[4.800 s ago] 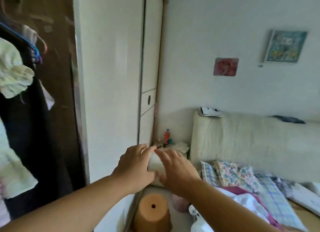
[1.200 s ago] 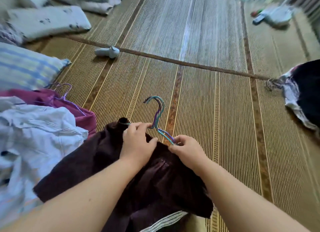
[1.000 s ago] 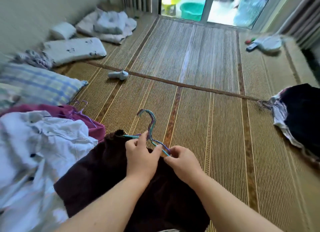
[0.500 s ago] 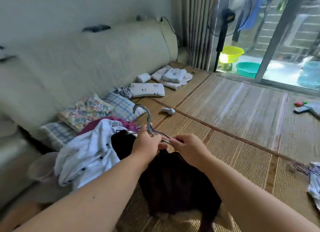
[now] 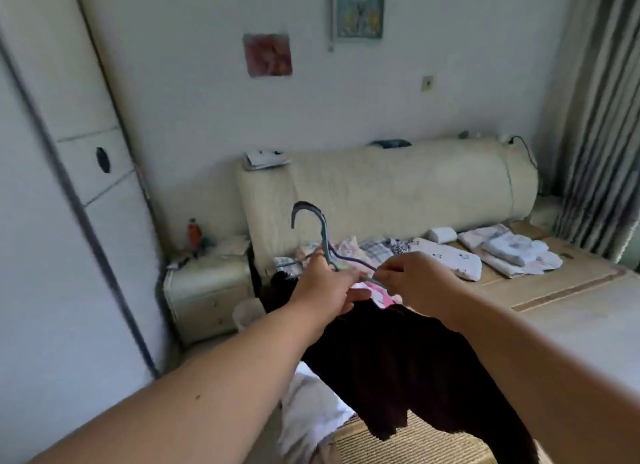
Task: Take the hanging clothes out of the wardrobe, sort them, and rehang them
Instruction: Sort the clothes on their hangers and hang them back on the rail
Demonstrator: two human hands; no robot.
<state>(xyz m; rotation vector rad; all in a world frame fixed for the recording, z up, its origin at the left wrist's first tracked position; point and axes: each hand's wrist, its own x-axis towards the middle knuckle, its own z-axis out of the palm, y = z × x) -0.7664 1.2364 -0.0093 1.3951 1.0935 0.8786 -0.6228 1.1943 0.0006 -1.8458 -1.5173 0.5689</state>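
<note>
Dark maroon garment [image 5: 408, 363] hanging off wire hangers [image 5: 323, 242], held in air above bed's near edge; fabric limp, draped downward, lower hem ragged over woven mat; hangers bundled, teal and purple, hooks upright and curved left, shoulders sloping down to right; white garment [image 5: 311, 415] crumpled beneath, at mat's near-left corner; scrap of pink-and-white cloth [image 5: 381, 295] showing just under hanger shoulder; wardrobe [image 5: 69, 193] doors white, closed, along left edge of room.
</note>
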